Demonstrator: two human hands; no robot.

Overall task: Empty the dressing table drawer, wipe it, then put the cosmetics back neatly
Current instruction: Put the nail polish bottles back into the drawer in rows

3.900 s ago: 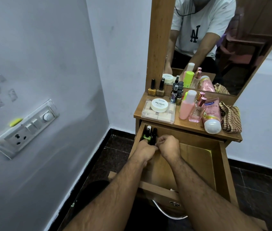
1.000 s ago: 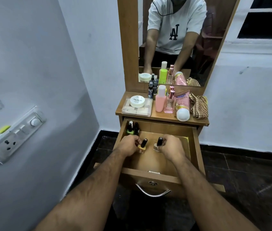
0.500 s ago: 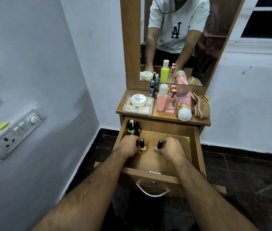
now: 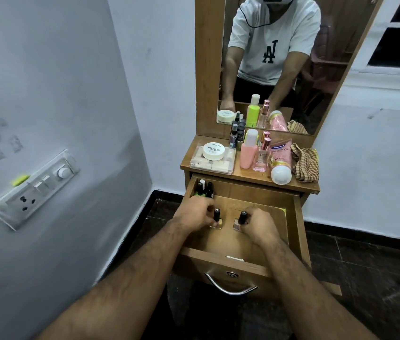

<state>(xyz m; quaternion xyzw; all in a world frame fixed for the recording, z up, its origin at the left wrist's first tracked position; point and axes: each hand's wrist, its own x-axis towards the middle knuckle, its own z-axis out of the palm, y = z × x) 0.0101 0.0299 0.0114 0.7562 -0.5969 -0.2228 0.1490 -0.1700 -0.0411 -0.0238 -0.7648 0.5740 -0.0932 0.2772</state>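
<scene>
Head view, left hand (image 4: 194,214) gripping nail polish (image 4: 216,218)

Home bedroom corner: wooden dressing table (image 4: 248,176), mirror (image 4: 279,69), cosmetics, wall switchboard (image 4: 34,187).

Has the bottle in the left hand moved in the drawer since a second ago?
Yes. The bottle in the left hand, tilted before, now stands upright on the drawer floor, still near the right-hand bottle.

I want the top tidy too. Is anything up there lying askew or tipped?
Yes: the pink tube lies on its side, white cap toward the front edge, beside the crumpled checked cloth. The other bottles stand upright.
</scene>
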